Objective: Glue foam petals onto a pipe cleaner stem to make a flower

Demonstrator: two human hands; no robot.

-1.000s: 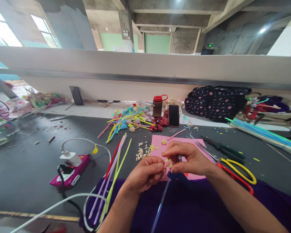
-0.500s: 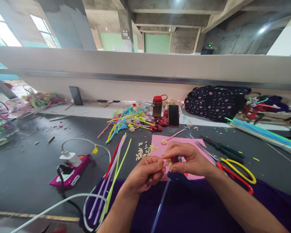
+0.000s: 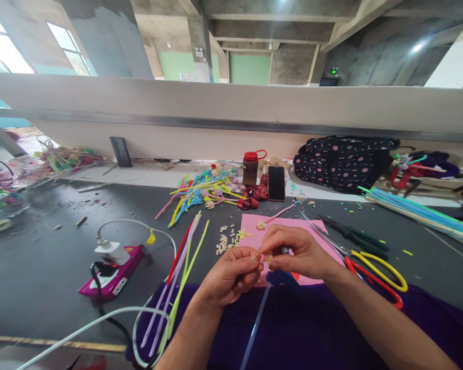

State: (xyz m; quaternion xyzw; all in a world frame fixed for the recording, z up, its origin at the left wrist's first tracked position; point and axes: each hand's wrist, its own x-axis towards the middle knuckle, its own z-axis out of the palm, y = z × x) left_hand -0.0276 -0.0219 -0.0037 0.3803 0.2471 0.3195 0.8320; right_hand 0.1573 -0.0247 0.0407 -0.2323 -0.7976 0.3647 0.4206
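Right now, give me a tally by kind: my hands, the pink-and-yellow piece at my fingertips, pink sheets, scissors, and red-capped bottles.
Hands (left hand, right hand): 2
Pink-and-yellow piece: 1
Pink sheet: 1
Scissors: 1
Red-capped bottle: 1
Total: 6

From my remote post I record bare concrete beams [image 3: 273,32], a lit ceiling lamp [image 3: 417,48] at right, bright windows [image 3: 71,49] at left, pale green wall sections [image 3: 250,68], and a whitish partition [image 3: 231,103] behind the dark-topped table [image 3: 42,288].
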